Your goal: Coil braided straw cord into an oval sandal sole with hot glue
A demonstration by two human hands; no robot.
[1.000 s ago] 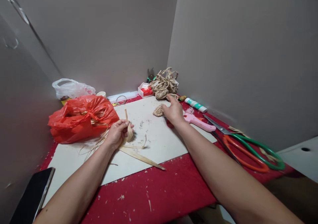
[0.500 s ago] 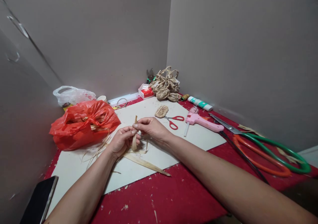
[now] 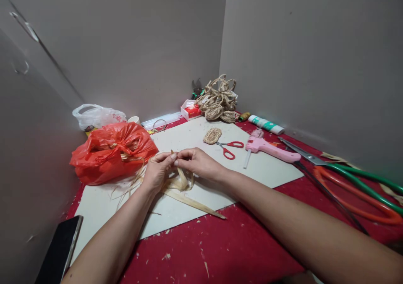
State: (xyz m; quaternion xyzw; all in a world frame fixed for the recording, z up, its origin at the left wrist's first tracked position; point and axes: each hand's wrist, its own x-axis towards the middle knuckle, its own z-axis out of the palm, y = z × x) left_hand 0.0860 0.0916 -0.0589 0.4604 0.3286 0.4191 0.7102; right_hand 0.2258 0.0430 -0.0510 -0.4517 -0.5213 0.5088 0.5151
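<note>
My left hand and my right hand meet over the white board, fingertips pinched together on a pale dried husk strip. Its tip pokes up just above the fingers, and its wider part hangs below them. Fingers cover the exact spot where each hand grips. Beneath the hands lies another long, flat husk strip, its pointed end reaching past the board's near edge. Thin fibre shreds are scattered left of my left hand. A small braided oval coil rests beyond my right hand, touching red-handled scissors.
A red plastic bag of dried fibres stands at left, a phone nearer. Braided cord is heaped in the back corner. A pink glue gun and large shears lie at right. Two grey walls enclose the red-covered table.
Both hands have drawn closer together around the strip, whose upper end now shows less above the fingers. The view has shifted, so the table objects sit further right and slightly higher in the frame.
</note>
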